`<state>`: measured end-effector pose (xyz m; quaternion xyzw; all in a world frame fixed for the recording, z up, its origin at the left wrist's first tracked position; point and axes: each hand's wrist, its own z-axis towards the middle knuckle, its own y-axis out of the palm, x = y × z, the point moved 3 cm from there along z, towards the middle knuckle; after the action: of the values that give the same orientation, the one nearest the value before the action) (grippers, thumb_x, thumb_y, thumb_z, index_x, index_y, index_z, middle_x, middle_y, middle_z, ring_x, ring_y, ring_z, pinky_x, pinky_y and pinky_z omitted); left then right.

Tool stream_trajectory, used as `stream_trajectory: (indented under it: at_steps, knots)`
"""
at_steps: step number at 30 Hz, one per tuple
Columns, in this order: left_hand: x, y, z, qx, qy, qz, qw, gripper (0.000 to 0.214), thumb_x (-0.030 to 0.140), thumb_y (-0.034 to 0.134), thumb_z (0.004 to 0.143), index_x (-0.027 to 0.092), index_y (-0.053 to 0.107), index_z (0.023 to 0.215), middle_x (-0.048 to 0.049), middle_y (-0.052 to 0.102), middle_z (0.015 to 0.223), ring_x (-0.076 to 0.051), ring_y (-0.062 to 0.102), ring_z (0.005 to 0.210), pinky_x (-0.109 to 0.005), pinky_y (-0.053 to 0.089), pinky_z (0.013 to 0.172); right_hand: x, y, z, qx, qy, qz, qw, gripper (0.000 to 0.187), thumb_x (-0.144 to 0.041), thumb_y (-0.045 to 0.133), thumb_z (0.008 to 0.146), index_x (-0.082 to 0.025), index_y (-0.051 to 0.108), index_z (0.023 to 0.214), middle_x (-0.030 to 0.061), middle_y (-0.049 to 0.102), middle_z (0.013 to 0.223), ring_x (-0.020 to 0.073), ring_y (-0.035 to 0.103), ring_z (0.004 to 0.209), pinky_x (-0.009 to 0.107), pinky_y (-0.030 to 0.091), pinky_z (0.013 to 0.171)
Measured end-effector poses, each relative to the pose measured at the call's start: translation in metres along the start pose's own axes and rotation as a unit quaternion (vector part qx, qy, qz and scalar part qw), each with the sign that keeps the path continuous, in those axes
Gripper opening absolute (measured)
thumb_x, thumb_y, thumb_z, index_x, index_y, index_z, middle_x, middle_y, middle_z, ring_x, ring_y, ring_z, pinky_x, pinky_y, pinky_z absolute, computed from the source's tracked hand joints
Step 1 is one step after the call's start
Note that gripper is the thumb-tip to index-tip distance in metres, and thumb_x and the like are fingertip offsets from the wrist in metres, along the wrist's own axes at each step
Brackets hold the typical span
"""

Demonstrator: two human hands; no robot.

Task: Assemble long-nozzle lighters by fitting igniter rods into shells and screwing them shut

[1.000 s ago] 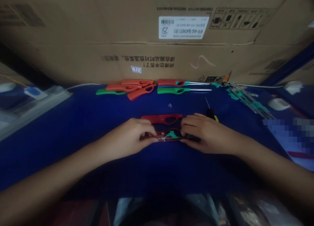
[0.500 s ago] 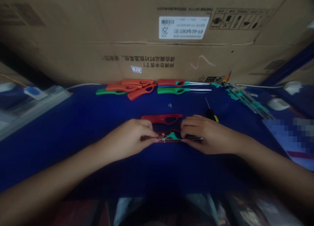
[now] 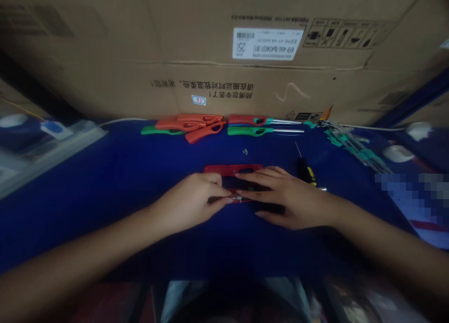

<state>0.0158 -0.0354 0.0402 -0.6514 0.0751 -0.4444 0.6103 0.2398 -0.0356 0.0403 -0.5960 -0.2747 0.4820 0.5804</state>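
Note:
An opened red stick lighter (image 3: 237, 198) lies on the blue table with small metal and pale inner parts showing. My left hand (image 3: 199, 197) is closed in a pinch at its left end. My right hand (image 3: 284, 192) has its fingers spread over the lighter's right part and hides most of it; a fingertip touches or hovers over the inner parts. Just behind lies a loose red lighter shell half (image 3: 224, 169), its right end partly covered by my right fingers.
Orange lighter shells (image 3: 196, 125), a red lighter (image 3: 247, 120) and a green lighter (image 3: 245, 131) line the back, before a cardboard box (image 3: 196, 42). A screwdriver (image 3: 306, 169) lies right. Beyond it are several metal rods with green parts (image 3: 354, 143). Tiny metal pieces (image 3: 245, 152) lie mid-table.
My right hand has gone from a pinch at the lighter's right side to spread fingers, reaching further left across it. My left hand stays pinched at the left end. The view shifted slightly.

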Motion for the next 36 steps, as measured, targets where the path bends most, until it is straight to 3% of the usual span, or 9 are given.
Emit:
stream_trajectory:
  at_steps: [6,12,20,27,30,33,36]
  knots:
    - [-0.001,0.0,0.001,-0.001,0.002,-0.009,1.0,0.018,0.026,0.063,0.096,0.027,0.081,0.099,-0.0013,0.065,0.083,-0.013,0.064,0.073,-0.024,0.048,0.067,0.002,-0.001,0.0,-0.03,0.01,-0.029,0.999,0.054,-0.032,0.058,0.097,-0.028,0.048,0.149,0.0094,0.026,0.166,0.0291,0.037,0.146,0.057,0.026,0.119]
    - [0.001,0.0,0.0,-0.011,0.002,0.02,1.0,0.022,0.03,0.059,0.098,0.025,0.08,0.099,-0.0017,0.064,0.083,-0.013,0.062,0.071,-0.026,0.048,0.068,-0.002,-0.003,-0.001,-0.029,0.008,-0.064,0.997,0.053,-0.034,0.056,0.098,-0.027,0.047,0.149,0.0116,0.033,0.163,0.0299,0.037,0.146,0.061,0.023,0.119]
    - [0.007,0.002,-0.002,-0.003,0.013,0.1,0.995,0.027,0.031,0.054,0.101,0.023,0.08,0.101,-0.0034,0.067,0.086,-0.016,0.068,0.076,-0.028,0.051,0.072,-0.016,0.004,-0.003,-0.013,0.012,-0.128,0.992,0.051,-0.027,0.054,0.098,-0.018,0.048,0.148,0.0135,0.037,0.16,0.029,0.041,0.145,0.061,0.025,0.121]
    - [0.007,0.002,-0.002,-0.008,0.012,0.11,0.994,0.027,0.032,0.053,0.101,0.024,0.079,0.1,-0.003,0.068,0.087,-0.017,0.069,0.077,-0.029,0.051,0.072,-0.02,0.01,0.0,-0.009,0.013,-0.132,0.991,0.048,-0.028,0.046,0.101,-0.013,0.048,0.146,0.0125,0.044,0.156,0.0261,0.043,0.142,0.056,0.025,0.122]
    - [0.006,0.002,-0.003,-0.012,0.012,0.108,0.994,0.026,0.031,0.053,0.101,0.025,0.078,0.105,-0.0028,0.068,0.09,-0.018,0.07,0.079,-0.03,0.052,0.074,-0.012,-0.001,0.0,0.031,0.019,-0.097,0.995,0.043,-0.025,0.048,0.099,-0.016,0.055,0.14,0.0105,0.056,0.147,0.0245,0.052,0.133,0.049,0.034,0.116]
    - [0.004,0.0,-0.004,-0.009,0.01,0.115,0.993,0.025,0.031,0.054,0.1,0.026,0.078,0.106,-0.0026,0.068,0.09,-0.017,0.07,0.078,-0.029,0.053,0.072,0.0,-0.016,-0.003,0.083,0.06,-0.064,0.993,0.032,-0.02,0.053,0.095,-0.019,0.066,0.124,0.0103,0.068,0.124,0.0239,0.061,0.112,0.043,0.044,0.098]
    - [0.003,-0.001,-0.005,-0.005,0.009,0.127,0.992,0.025,0.031,0.054,0.098,0.025,0.078,0.105,-0.0025,0.069,0.091,-0.016,0.07,0.076,-0.028,0.053,0.07,0.008,-0.023,-0.005,0.085,0.083,-0.038,0.992,0.019,-0.022,0.056,0.094,-0.02,0.07,0.106,0.0075,0.07,0.103,0.021,0.062,0.094,0.037,0.043,0.084]
